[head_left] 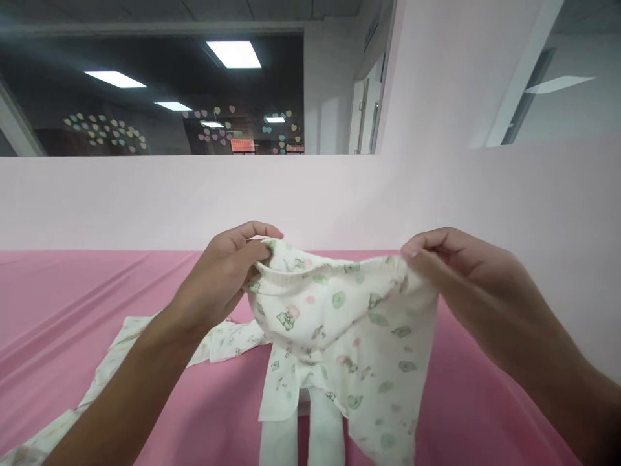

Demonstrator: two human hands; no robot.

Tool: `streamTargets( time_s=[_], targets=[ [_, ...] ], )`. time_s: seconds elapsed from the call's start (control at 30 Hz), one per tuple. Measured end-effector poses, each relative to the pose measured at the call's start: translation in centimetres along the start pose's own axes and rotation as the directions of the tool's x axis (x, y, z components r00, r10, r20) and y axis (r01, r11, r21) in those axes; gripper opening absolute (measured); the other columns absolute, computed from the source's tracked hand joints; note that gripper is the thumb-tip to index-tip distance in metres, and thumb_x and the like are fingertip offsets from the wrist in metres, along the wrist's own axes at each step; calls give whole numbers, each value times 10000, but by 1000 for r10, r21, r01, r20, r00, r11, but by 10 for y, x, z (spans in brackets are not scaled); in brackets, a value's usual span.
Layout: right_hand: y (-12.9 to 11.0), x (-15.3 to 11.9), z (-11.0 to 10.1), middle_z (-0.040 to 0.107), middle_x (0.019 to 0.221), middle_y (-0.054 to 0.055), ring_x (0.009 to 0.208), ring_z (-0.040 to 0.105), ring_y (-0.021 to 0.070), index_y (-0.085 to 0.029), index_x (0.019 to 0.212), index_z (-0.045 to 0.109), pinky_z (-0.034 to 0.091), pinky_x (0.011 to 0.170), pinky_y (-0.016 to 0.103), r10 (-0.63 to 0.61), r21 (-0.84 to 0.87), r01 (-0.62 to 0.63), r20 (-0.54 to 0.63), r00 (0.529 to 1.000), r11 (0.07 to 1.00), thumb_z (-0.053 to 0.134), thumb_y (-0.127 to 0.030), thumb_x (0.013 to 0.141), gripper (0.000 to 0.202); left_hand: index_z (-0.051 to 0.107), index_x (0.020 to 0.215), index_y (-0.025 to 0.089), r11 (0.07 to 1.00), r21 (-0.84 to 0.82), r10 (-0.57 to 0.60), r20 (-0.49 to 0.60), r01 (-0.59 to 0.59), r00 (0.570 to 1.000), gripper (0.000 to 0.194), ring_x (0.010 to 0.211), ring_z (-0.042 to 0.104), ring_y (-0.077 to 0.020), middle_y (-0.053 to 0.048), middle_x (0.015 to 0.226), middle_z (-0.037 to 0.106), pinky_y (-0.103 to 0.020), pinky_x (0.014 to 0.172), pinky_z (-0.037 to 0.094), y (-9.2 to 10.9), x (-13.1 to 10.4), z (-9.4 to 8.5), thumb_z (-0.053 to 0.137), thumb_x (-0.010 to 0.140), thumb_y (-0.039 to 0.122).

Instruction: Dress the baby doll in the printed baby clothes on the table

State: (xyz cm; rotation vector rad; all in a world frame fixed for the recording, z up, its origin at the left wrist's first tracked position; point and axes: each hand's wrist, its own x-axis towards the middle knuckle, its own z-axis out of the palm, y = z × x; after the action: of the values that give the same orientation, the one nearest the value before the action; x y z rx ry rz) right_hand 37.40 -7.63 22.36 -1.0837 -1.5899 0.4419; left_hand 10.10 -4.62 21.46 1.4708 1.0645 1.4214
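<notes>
My left hand (224, 272) pinches the left end of the waistband of a small pair of cream baby trousers (339, 330) printed with green bears and pink dots. My right hand (460, 265) pinches the right end of the same waistband. The trousers hang stretched between both hands above the pink cloth (72, 310), legs dangling down toward me. A second cream printed garment (121, 356) lies flat on the pink cloth under my left forearm, partly hidden by it.
The pink cloth covers a surface that runs to a pale pink wall (145, 200) just behind. Above the wall a dark window (160, 97) shows ceiling lights and heart stickers. A white door (363, 116) stands at the back right.
</notes>
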Motion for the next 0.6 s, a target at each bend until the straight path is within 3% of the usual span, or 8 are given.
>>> streamTargets(
  time_s=[0.13,0.2,0.27,0.37,0.47,0.53,0.6],
  targets=[
    [-12,-18,27,669,931,27,783,600,188,-287,951,689,428,557,256,-85,-117,113,220,972,987,715,-412,779,215,609,1060,183,995,100,-35,158,19,987,298,404,433,-62,38,616,539,-150,357,332,11,-4,27,576,770,241],
    [-12,-26,40,654,841,13,678,560,159,-277,871,674,374,495,245,-12,-116,52,324,946,992,677,-400,811,137,587,1115,198,985,175,-34,233,-7,972,314,410,430,-56,29,678,574,-148,350,307,12,-9,42,554,814,283],
    [-7,-30,49,599,707,-2,571,476,127,-249,751,627,296,447,237,87,-123,-45,359,929,991,610,-395,857,182,567,1136,203,969,232,22,276,-89,961,299,500,507,-78,11,751,599,-165,408,373,8,-13,56,509,863,312],
    [3,-30,55,520,627,-13,522,407,106,-215,676,561,260,436,231,248,-10,-264,379,892,964,594,-407,861,268,554,1139,198,858,424,238,169,-288,957,273,837,602,-156,-40,968,609,-265,667,507,-5,-19,72,474,904,312],
    [10,-35,58,562,704,0,549,464,110,-209,738,573,364,466,236,372,327,-521,420,827,789,617,-427,839,244,565,1059,176,623,690,429,93,-369,899,263,1009,542,-224,-83,1079,566,-371,821,482,-20,-31,83,446,940,378],
    [14,-43,61,598,783,16,621,527,130,-211,772,593,443,520,251,408,529,-577,410,816,622,625,-411,835,212,565,944,179,532,762,388,169,-370,906,333,931,544,-232,-76,970,576,-389,786,468,-28,-41,86,400,956,467],
    [19,-54,65,621,850,34,731,582,161,-216,794,624,501,599,273,420,629,-580,404,813,517,627,-394,839,183,550,858,196,524,766,269,267,-373,925,381,812,545,-207,-51,872,570,-355,702,456,-34,-49,85,347,969,499]
  ],
)
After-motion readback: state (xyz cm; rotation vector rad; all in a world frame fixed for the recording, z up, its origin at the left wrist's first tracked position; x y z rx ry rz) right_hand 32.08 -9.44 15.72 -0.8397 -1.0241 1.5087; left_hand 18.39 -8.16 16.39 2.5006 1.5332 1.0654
